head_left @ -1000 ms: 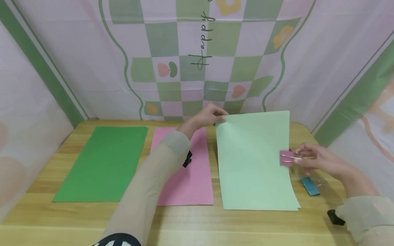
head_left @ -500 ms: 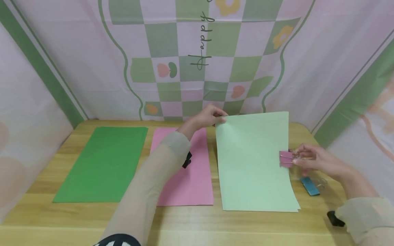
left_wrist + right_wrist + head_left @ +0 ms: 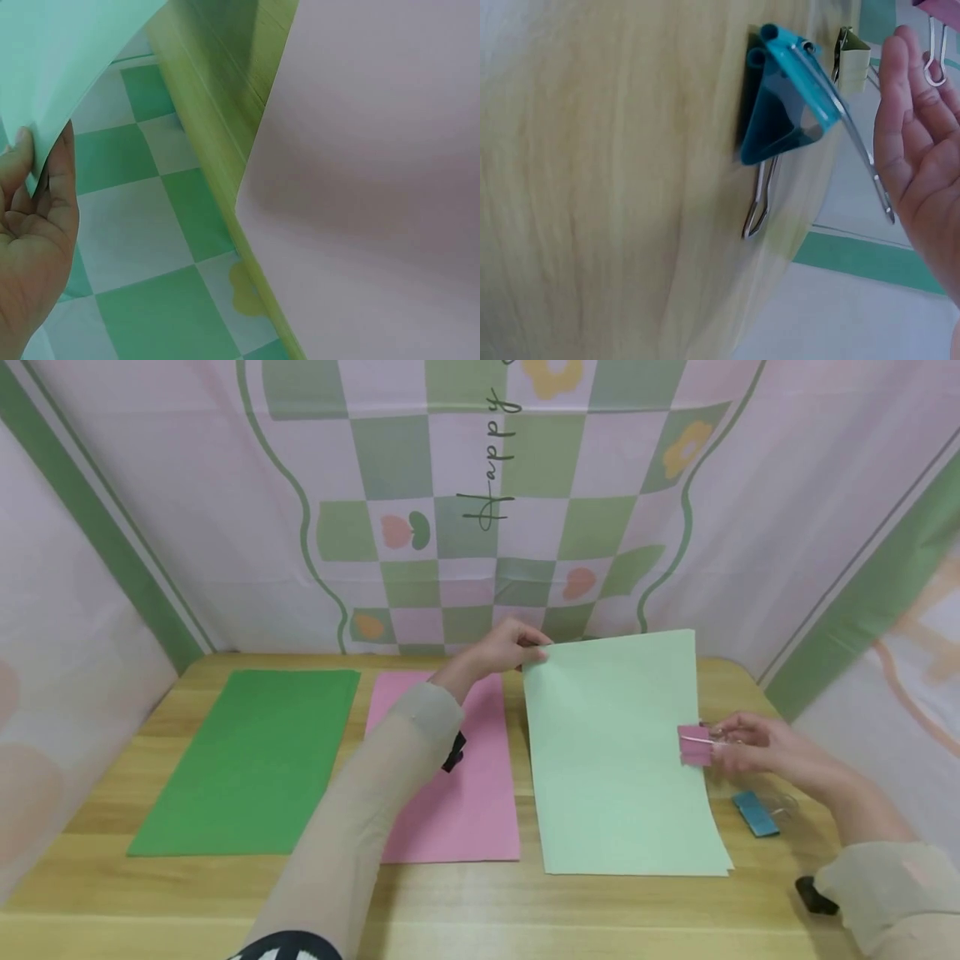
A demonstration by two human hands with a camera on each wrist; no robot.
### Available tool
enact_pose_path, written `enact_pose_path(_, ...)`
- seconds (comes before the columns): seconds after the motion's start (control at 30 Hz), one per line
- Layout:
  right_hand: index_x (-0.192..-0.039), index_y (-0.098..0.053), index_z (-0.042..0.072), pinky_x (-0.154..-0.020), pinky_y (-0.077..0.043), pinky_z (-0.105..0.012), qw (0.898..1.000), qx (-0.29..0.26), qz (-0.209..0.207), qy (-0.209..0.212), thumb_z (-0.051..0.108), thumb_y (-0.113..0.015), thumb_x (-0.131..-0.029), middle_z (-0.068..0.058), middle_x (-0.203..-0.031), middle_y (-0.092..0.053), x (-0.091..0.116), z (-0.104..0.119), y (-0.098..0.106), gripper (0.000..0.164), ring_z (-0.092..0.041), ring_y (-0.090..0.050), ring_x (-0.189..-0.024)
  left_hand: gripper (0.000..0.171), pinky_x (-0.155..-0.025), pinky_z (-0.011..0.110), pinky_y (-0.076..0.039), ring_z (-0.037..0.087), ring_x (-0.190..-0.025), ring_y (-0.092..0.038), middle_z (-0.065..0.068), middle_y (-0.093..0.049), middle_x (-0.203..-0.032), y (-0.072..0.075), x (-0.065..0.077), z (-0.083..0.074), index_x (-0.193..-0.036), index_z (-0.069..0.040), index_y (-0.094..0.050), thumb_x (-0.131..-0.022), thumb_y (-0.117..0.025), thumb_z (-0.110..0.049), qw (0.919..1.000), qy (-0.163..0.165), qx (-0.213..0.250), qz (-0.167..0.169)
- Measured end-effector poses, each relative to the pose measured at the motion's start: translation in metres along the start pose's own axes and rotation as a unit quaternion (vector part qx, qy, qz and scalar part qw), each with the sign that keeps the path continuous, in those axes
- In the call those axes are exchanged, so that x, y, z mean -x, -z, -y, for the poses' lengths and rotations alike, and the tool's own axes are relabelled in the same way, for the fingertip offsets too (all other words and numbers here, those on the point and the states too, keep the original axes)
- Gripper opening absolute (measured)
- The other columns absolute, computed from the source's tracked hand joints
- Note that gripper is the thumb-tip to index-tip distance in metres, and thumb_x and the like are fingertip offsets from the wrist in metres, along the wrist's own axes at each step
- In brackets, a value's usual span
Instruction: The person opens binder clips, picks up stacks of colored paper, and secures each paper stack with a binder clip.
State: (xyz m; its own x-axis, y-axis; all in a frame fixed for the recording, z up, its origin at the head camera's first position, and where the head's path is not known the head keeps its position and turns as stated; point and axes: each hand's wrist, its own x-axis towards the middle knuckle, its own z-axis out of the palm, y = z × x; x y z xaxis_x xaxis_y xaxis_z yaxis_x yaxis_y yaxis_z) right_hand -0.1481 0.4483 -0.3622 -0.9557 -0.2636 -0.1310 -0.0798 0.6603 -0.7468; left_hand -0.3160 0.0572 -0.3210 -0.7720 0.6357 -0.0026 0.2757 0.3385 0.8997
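Note:
Raised off the table at its far end, a stack of pale green paper [image 3: 615,760] is pinched at its upper left corner by my left hand [image 3: 504,645]. The left wrist view shows thumb and fingers on either side of that paper [image 3: 52,82]. A pink binder clip [image 3: 695,746] sits on the stack's right edge. My right hand [image 3: 768,745] holds the clip at its wire handles, fingertips close to the paper. Only part of the clip and one handle appear in the right wrist view, beside the fingers. A blue binder clip [image 3: 756,814] lies on the table below this hand.
Dark green paper [image 3: 247,760] lies at the left of the wooden table [image 3: 450,910]. Pink paper [image 3: 457,802] lies in the middle, partly under my left forearm. A pale yellow binder clip [image 3: 853,64] stands beyond the blue one. A checkered curtain [image 3: 480,527] hangs behind the table.
The pink clip and my right hand have shifted very slightly left, and the paper's upper right corner has moved a little left too. My left hand keeps its pinch.

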Motion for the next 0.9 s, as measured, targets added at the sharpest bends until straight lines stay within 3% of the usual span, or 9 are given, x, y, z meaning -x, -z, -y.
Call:
enact_pose_path(0.23, -0.128, -0.049, 0.008, -0.082, -0.059, -0.028, 0.999, -0.032, 0.014, 0.012, 0.010, -0.050, -0.101, 0.007, -0.110, -0.068, 0.007, -0.004, 0.004, 0.027, -0.010, -0.067, -0.099, 0.031, -0.071, 0.021, -0.053, 0.009, -0.085, -0.056, 0.015, -0.066, -0.130, 0.000, -0.001, 0.002, -0.128, -0.001, -0.066, -0.098, -0.061, -0.007, 1.0000, 0.003, 0.001, 0.003)
enact_pose_path(0.47, -0.133, -0.049, -0.004, -0.081, -0.056, -0.023, 0.999, 0.030, -0.007, 0.026, 0.012, -0.052, -0.101, 0.019, -0.113, -0.064, 0.007, 0.000, 0.005, 0.036, 0.005, -0.061, -0.101, 0.031, -0.072, 0.024, -0.055, 0.009, -0.081, -0.057, 0.015, -0.065, -0.130, -0.001, -0.001, 0.006, -0.128, -0.001, -0.065, -0.098, -0.061, -0.008, 0.9998, 0.019, 0.000, 0.000)
enact_pose_path(0.67, -0.138, -0.048, -0.005, -0.080, -0.054, -0.023, 0.997, 0.077, -0.011, -0.009, 0.023, -0.051, -0.103, -0.021, -0.131, -0.061, 0.006, 0.006, 0.006, 0.045, 0.008, -0.059, -0.101, 0.031, -0.073, 0.023, -0.057, 0.011, -0.084, -0.058, 0.016, -0.066, -0.127, -0.004, -0.005, 0.009, -0.128, -0.001, -0.065, -0.098, -0.062, -0.007, 0.9996, 0.018, -0.023, -0.003)
enact_pose_path(0.8, -0.139, -0.049, -0.006, -0.086, -0.055, -0.039, 0.993, 0.117, -0.012, -0.025, 0.031, -0.051, -0.103, -0.032, -0.135, -0.056, 0.005, 0.008, 0.005, 0.051, -0.021, -0.063, -0.114, 0.031, -0.073, 0.022, -0.058, 0.013, -0.089, -0.060, 0.017, -0.066, -0.127, -0.007, -0.007, 0.011, -0.128, 0.000, -0.065, -0.097, -0.062, -0.007, 0.9991, 0.014, -0.041, -0.004)
enact_pose_path(0.9, -0.139, -0.049, -0.006, -0.089, -0.051, -0.059, 0.991, 0.132, -0.014, -0.032, 0.034, -0.050, -0.104, -0.034, -0.136, -0.055, 0.004, 0.008, 0.004, 0.053, -0.049, -0.055, -0.121, 0.030, -0.074, 0.021, -0.057, 0.014, -0.094, -0.060, 0.017, -0.066, -0.128, -0.009, -0.008, 0.013, -0.127, 0.001, -0.065, -0.098, -0.062, -0.008, 0.9989, 0.010, -0.046, -0.006)
